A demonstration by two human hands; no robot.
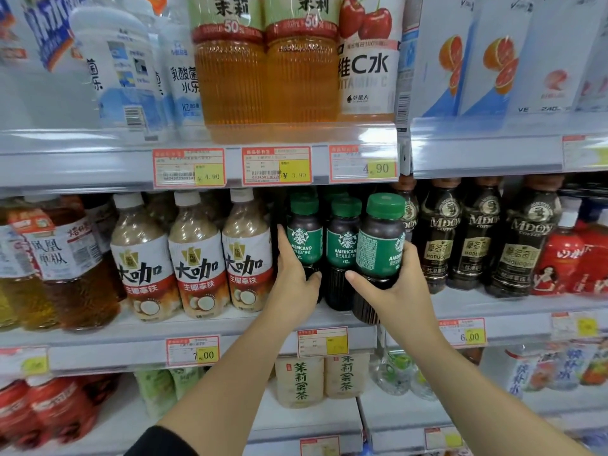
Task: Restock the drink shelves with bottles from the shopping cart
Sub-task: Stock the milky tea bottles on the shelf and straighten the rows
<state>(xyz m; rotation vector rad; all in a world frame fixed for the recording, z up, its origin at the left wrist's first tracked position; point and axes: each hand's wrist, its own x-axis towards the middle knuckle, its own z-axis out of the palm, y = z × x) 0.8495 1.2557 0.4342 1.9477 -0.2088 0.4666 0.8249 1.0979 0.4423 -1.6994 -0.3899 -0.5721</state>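
Just left of the left grip (296, 274) stand the coconut latte bottles (246, 255), close to its knuckles. This grip grasps the first Americano bottle (304, 240) low down and seems to be steadying it on the middle shelf (98, 352). Between the two grips stands a second Americano bottle (343, 255), its base just beside the right thumb. The right grip (391, 291) is clasped round the lower part of a third Americano bottle (380, 248). This bottle leans a little at the shelf's front lip, above a price tag (322, 342); whether its base rests on the shelf I cannot tell. Right of this grip, dark MDOY coffee bottles (441, 238) stand near.

The step in hand looks like seating this third bottle at the front of the Americano row. The next move likely calls for standing it upright, sliding it in past the lip, and perhaps turning its logo forward without knocking either neighbour, then letting go. The cart is out of view.

On the left, the forearm rises from bottom centre with a fairly straight wrist. The fingers run up the bottle's left side and the thumb curls across its dark front. On the right, the forearm comes from the lower right. The thumb lies across the front and the fingers are hidden behind.
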